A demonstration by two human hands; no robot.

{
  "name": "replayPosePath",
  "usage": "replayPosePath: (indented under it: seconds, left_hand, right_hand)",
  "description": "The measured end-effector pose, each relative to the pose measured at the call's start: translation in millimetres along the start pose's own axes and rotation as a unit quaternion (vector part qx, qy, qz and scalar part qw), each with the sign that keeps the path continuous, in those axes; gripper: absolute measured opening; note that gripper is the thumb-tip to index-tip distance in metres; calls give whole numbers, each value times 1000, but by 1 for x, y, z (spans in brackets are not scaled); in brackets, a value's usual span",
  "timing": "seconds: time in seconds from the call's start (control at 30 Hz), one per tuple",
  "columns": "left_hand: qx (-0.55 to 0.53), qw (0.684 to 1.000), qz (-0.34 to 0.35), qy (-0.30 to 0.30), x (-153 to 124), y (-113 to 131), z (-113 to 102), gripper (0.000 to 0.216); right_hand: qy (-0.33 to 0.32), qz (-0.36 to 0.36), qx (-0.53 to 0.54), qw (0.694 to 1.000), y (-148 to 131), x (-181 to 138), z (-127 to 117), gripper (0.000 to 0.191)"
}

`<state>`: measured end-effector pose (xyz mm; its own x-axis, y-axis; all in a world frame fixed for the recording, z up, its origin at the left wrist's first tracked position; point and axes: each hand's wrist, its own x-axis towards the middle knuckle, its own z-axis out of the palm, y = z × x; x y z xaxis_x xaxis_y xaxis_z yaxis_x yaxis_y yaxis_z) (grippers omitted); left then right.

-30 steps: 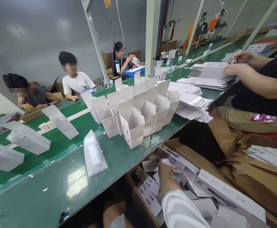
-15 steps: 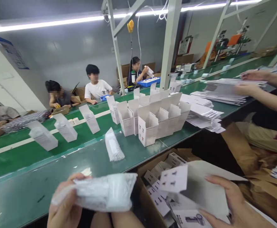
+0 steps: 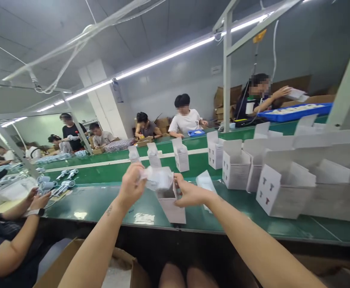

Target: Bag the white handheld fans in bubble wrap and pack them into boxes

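Left hand [image 3: 133,184] was closed on the wrapped packet's [image 3: 158,179] left end, at the mouth of the box [image 3: 172,210]; right hand [image 3: 189,193] pinched the box's right wall. Another packet [image 3: 205,183], then open boxes [image 3: 291,200], sat right of the box. Loose wrap could have snagged its rim, or a hard push buckled it.

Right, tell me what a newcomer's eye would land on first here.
First, at the centre, the left hand holds a plastic-wrapped item at the mouth of a white box that the right hand grips. Next, the cluster of open boxes standing at right, then the bright blue tray at upper right.
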<state>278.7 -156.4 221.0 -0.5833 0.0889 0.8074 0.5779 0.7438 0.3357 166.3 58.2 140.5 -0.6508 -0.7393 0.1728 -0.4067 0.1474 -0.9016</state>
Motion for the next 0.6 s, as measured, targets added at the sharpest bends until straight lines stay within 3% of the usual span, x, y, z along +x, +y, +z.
replayPosePath:
  seconds: [0.1, 0.3, 0.4, 0.5, 0.6]
  left_hand:
    - [133, 970, 38, -202, 6, -6, 7, 7]
    - [216, 903, 14, -371, 35, 4, 54, 7]
    - [255, 905, 47, -338, 19, 11, 62, 23]
    - [275, 917, 31, -288, -24, 13, 76, 24]
    - [290, 927, 0, -237, -72, 8, 107, 33]
  right_hand:
    - [-21, -3, -4, 1000, 12, 11, 11, 87]
    - [0, -18, -8, 1000, 22, 1, 10, 84]
    - [13, -6, 7, 1000, 26, -12, 6, 85]
    - [10, -22, 30, 999, 27, -16, 7, 83]
    - [-9, -63, 72, 995, 30, -17, 9, 86]
